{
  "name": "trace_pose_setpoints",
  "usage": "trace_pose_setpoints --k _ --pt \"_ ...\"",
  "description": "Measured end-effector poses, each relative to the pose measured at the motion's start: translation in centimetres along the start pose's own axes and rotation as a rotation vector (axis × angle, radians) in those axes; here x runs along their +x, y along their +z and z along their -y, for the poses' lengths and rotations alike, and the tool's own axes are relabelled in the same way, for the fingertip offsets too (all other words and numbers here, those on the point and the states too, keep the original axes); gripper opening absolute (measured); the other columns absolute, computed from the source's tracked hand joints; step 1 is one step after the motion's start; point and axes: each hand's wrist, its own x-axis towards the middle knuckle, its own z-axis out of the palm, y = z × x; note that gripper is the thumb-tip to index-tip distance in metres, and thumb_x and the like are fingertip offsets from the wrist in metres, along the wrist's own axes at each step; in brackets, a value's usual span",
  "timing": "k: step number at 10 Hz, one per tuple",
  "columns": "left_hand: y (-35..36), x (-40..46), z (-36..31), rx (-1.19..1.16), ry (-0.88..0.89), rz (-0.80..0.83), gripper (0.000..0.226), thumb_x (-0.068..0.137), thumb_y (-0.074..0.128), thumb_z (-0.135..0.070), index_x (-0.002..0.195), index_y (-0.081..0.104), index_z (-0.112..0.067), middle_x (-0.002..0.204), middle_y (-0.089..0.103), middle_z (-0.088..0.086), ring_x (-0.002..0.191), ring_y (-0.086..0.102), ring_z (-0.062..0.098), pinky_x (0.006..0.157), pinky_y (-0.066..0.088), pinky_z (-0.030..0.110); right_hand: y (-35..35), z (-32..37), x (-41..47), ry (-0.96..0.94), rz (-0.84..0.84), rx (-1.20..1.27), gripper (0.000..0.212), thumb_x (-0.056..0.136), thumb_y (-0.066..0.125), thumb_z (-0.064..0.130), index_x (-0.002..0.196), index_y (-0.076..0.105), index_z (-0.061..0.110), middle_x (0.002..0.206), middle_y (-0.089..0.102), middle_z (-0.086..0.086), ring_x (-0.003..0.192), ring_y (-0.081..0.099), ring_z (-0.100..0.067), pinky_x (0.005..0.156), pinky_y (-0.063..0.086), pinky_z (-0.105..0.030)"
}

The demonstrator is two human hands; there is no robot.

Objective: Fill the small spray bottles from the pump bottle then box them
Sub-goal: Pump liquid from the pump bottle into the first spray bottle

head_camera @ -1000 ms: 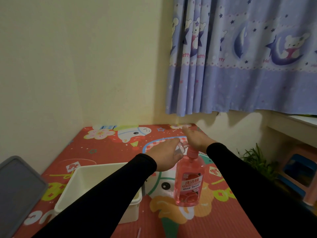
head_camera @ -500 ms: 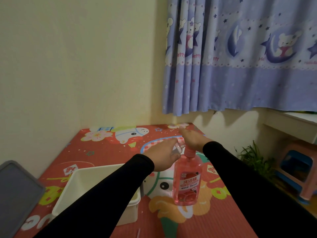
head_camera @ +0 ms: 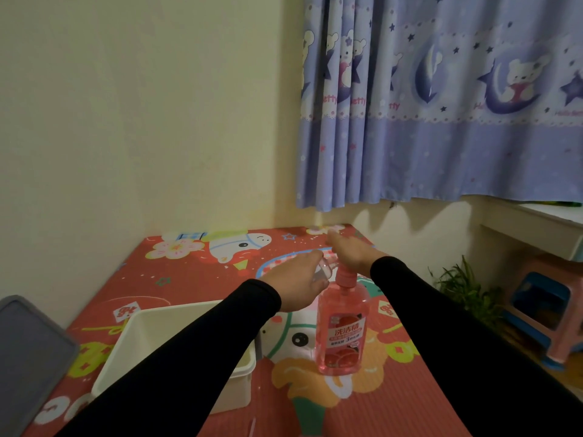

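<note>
A pink pump bottle (head_camera: 342, 329) stands upright on the red cartoon mat (head_camera: 362, 402). My right hand (head_camera: 350, 252) lies flat on its pump head, fingers stretched out and pressing down. My left hand (head_camera: 295, 283) grips a small clear spray bottle (head_camera: 325, 269) right at the pump's spout, to the left of the pump head. Most of the small bottle is hidden by my fingers. How much liquid it holds cannot be seen.
A white plastic box (head_camera: 176, 339) sits on the mat at the left, partly under my left forearm. A grey lid (head_camera: 28, 357) lies at the far left edge. A pink stool (head_camera: 549, 310) and a potted plant (head_camera: 463, 285) stand on the right by the wall.
Both hands stay at the pump head. The view has shifted slightly, otherwise nothing has visibly moved.
</note>
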Motion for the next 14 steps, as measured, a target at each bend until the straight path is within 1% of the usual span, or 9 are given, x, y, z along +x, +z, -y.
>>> trace_pose_setpoints --k 1,2,3,5,7,8,9,10,14 --pt "0.3 0.1 0.2 0.014 -0.004 0.013 0.048 0.101 0.044 -0.037 0.142 0.032 -0.017 0.144 0.042 0.006 0.122 0.048 0.025 0.085 0.034 0.028 0.4 -0.4 0.3 0.032 -0.004 0.059 0.054 0.106 0.018 0.036 0.143 0.04 0.004 0.148 0.041 -0.022 0.135 0.04 -0.035 0.113 0.03 -0.042" --pt "-0.2 0.3 0.0 0.018 -0.003 0.012 0.047 0.1 0.045 -0.036 0.142 0.032 -0.018 0.144 0.042 0.006 0.124 0.047 0.025 0.093 0.039 0.033 -0.1 0.0 0.1 0.034 0.004 0.051 0.044 0.106 0.025 0.023 0.141 0.038 0.001 0.144 0.042 -0.023 0.133 0.041 -0.038 0.111 0.033 -0.044" --pt "-1.0 0.4 -0.2 0.013 0.024 -0.015 0.051 0.1 0.046 -0.034 0.145 0.031 -0.017 0.148 0.04 0.008 0.129 0.043 0.025 0.101 0.036 0.035 -0.9 0.4 0.4 -0.016 -0.005 0.115 0.054 0.102 0.024 0.042 0.142 0.042 0.009 0.148 0.042 -0.016 0.133 0.042 -0.033 0.113 0.03 -0.047" --pt "0.1 0.4 0.3 0.008 0.009 -0.002 0.047 0.1 0.044 -0.037 0.141 0.033 -0.017 0.143 0.043 0.005 0.122 0.047 0.023 0.088 0.036 0.029 0.2 -0.3 0.6 0.016 -0.001 0.091 0.046 0.106 0.023 0.027 0.14 0.039 0.001 0.142 0.044 -0.025 0.131 0.042 -0.039 0.111 0.032 -0.046" --pt "-0.1 0.4 0.2 0.018 -0.002 0.008 0.051 0.1 0.045 -0.038 0.145 0.03 -0.018 0.147 0.041 0.006 0.127 0.045 0.024 0.097 0.037 0.033 0.1 0.0 0.4 0.005 0.0 0.09 0.053 0.104 0.02 0.038 0.14 0.045 0.008 0.148 0.042 -0.016 0.136 0.039 -0.029 0.115 0.027 -0.043" --pt "-0.8 0.5 0.0 -0.007 0.016 -0.019 0.05 0.099 0.047 -0.035 0.143 0.032 -0.017 0.147 0.04 0.007 0.129 0.043 0.024 0.1 0.036 0.033 -0.9 0.4 0.4 -0.038 -0.033 0.101 0.049 0.103 0.021 0.037 0.124 0.056 0.01 0.127 0.056 -0.014 0.119 0.05 -0.026 0.11 0.033 -0.043" --pt "-0.8 0.6 0.0 -0.016 0.018 -0.033 0.045 0.099 0.048 -0.034 0.139 0.036 -0.018 0.144 0.043 0.006 0.125 0.046 0.024 0.096 0.038 0.033 -0.8 0.2 0.4 -0.064 -0.005 0.071 0.045 0.104 0.021 0.029 0.13 0.05 0.006 0.125 0.055 -0.017 0.118 0.052 -0.033 0.104 0.037 -0.042" --pt "0.1 0.5 0.2 0.01 0.008 -0.006 0.042 0.1 0.045 -0.035 0.137 0.036 -0.017 0.141 0.044 0.006 0.12 0.048 0.024 0.087 0.036 0.03 0.1 -0.3 0.4 -0.037 0.003 0.005 0.048 0.105 0.021 0.031 0.136 0.045 0.004 0.136 0.051 -0.023 0.126 0.048 -0.037 0.107 0.036 -0.044" --pt "-1.0 0.5 -0.2 0.008 0.011 -0.009 0.045 0.1 0.045 -0.034 0.14 0.034 -0.017 0.144 0.043 0.006 0.124 0.046 0.024 0.099 0.039 0.035 -0.7 0.2 0.7 -0.017 -0.005 0.16 0.05 0.104 0.025 0.036 0.131 0.051 0.003 0.137 0.052 -0.018 0.128 0.047 -0.033 0.107 0.035 -0.039"
